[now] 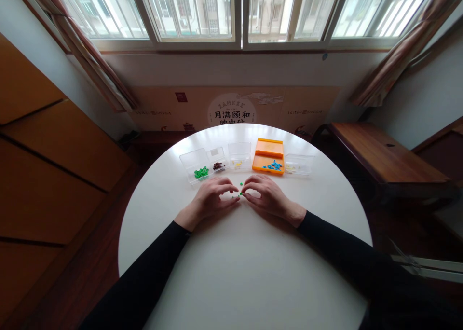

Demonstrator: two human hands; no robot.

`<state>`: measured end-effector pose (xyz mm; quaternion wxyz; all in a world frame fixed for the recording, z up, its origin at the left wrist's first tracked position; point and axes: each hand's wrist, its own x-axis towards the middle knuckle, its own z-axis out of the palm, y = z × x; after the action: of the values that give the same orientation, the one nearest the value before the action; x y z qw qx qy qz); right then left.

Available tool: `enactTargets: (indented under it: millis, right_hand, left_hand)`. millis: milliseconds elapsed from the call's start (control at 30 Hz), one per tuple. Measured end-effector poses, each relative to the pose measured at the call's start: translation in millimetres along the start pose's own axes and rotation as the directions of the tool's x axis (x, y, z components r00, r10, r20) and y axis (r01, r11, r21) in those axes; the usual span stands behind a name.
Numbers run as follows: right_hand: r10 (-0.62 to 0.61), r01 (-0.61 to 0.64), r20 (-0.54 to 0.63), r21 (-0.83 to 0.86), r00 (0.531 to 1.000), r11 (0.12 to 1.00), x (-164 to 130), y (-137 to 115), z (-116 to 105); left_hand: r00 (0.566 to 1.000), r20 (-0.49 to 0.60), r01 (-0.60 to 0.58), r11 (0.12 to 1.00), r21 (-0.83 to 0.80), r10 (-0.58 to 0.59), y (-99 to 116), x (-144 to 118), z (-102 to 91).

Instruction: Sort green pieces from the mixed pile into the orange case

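2 hands meet at the middle of the round white table [253, 272]. The left hand [211, 197] and right hand [265, 195] rest palm down, fingertips almost touching, and between them sit a few tiny green pieces [240, 193], too small to make out properly. Can't tell if either hand actually pinches one. Behind them is a row of 5 little boxes: a clear box with green bits [197, 168], a small one with dark bits [217, 162], another clear one [239, 156], an orange tray [268, 155] with blue bits, then 1 more clear box [298, 165].
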<state>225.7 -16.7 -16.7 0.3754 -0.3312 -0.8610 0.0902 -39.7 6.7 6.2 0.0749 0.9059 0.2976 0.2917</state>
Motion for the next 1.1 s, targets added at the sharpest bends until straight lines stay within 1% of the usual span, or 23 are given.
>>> enactTargets:
  millis: [100,400,633,833,900,967,1033,1100]
  right_hand:
    - [-0.021,0.022,-0.031,0.019,0.999,1.0,2.1,-2.9,-2.8]
    - [-0.048,0.05,-0.062,0.032,0.997,0.998,3.1,-4.5,-3.9]
    - [0.049,-0.044,-0.059,0.071,0.997,0.996,4.7,-11.2,-8.8]
    - [0.051,-0.049,-0.017,0.077,0.999,0.996,4.1,-10.5,-9.1]
    - [0.042,-0.043,0.007,0.077,0.999,0.996,3.0,-9.4,-8.0]
    - [0.028,-0.031,0.04,0.068,0.999,0.997,1.6,-8.0,-6.5]
    - [0.015,-0.019,0.065,0.059,0.998,0.998,0.2,-6.6,-4.9]
    - [0.004,-0.009,0.078,0.057,0.997,0.998,-1.0,-5.4,-3.5]
  left_hand:
    - [0.999,-0.047,-0.006,1.0,0.003,0.006,0.5,0.8,1.7]
    - [0.997,-0.062,-0.043,0.999,-0.005,0.042,0.2,1.2,4.7]
    - [0.993,-0.117,-0.001,1.0,0.027,0.005,-4.2,-1.3,3.7]
    - [0.993,-0.109,0.051,0.998,0.033,-0.048,-1.9,0.3,0.9]
    - [0.989,-0.127,0.084,0.994,0.067,-0.075,-2.0,1.3,-1.5]
    - [0.975,-0.179,0.155,0.981,0.12,-0.132,-4.8,1.4,-5.3]
    - [0.946,-0.247,0.253,0.953,0.166,-0.209,-10.6,0.4,-10.5]
    - [0.904,-0.315,0.36,0.911,0.2,-0.289,-18.4,-1.4,-16.6]
